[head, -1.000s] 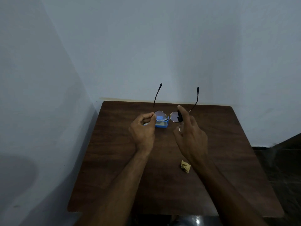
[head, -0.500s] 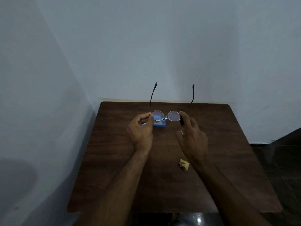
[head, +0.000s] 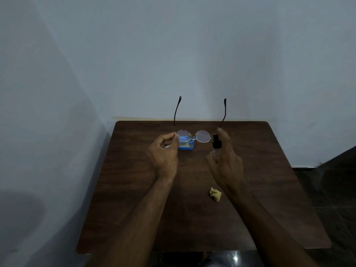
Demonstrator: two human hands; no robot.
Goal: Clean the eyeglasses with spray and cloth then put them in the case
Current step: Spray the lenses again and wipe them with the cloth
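While the left hand (head: 163, 153) pinches the eyeglasses (head: 202, 136) by one hinge, the right hand (head: 226, 163) grips the spray bottle (head: 216, 143)

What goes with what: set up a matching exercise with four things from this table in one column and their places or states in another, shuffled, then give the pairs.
Column 1
1. eyeglasses
2. spray bottle
3. cloth
4. case

Column 2
A. yellow, crumpled on the table, held by no one
B. blue, on the table, just beyond the left hand
C. gripped in the right hand, black cap up
D. pinched at the frame's edge by the left hand, raised above the table

Pairs: 1-D, 2-C, 3-A, 4-B
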